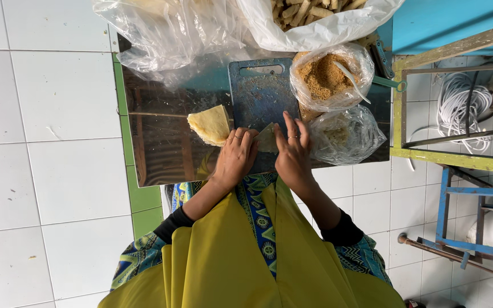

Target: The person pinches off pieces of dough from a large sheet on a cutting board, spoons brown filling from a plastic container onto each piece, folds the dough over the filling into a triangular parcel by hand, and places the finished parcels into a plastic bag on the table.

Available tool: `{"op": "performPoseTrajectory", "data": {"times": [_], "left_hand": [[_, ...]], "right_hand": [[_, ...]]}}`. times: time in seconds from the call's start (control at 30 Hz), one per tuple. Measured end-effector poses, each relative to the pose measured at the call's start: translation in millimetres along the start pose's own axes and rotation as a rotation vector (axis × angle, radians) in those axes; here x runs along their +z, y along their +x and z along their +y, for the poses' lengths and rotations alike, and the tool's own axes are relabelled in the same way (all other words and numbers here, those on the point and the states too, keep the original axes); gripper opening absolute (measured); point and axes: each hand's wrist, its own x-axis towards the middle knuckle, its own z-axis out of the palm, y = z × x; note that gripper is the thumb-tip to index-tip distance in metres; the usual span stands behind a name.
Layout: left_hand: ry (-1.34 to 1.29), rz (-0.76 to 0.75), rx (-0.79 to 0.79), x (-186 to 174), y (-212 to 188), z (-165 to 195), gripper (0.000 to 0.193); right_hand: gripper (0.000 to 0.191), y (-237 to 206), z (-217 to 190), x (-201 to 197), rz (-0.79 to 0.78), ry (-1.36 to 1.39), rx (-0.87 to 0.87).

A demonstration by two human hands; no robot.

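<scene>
On cutting board [258, 94], 2 hands, wrapper [267, 138]

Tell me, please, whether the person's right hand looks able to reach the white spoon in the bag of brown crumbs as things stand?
Probably yes. The right hand rests on the blue cutting board, and the bag of brown crumbs stands open just beyond it. The white spoon sticks out of the bag, and nothing lies between.

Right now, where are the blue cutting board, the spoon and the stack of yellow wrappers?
Cutting board [261, 94], head view, bare middle of the board.
Spoon [354, 82], head view, its white handle.
Wrappers [210, 124], head view, top sheet's middle.
</scene>
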Motion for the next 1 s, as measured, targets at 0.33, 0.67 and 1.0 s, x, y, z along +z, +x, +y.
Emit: {"op": "performPoseTrajectory", "data": {"times": [0.33,0.67,1.0], "left_hand": [[-0.049,-0.011,-0.045,0.7,-0.1,0.5,0.023],[-0.054,-0.030,-0.047,1.5,-1.1,-2.9,0.023],[-0.040,-0.009,-0.015,0.1,-0.3,-1.4,0.020]], "right_hand": [[0.054,-5.2,-7.1,13.3,-0.050,-0.112,-0.068],[0.059,-18.6,17.9,9.9,-0.031,0.006,-0.011],[0.067,-26.5,9.0,18.1,-0.110,-0.363,-0.114]]}}
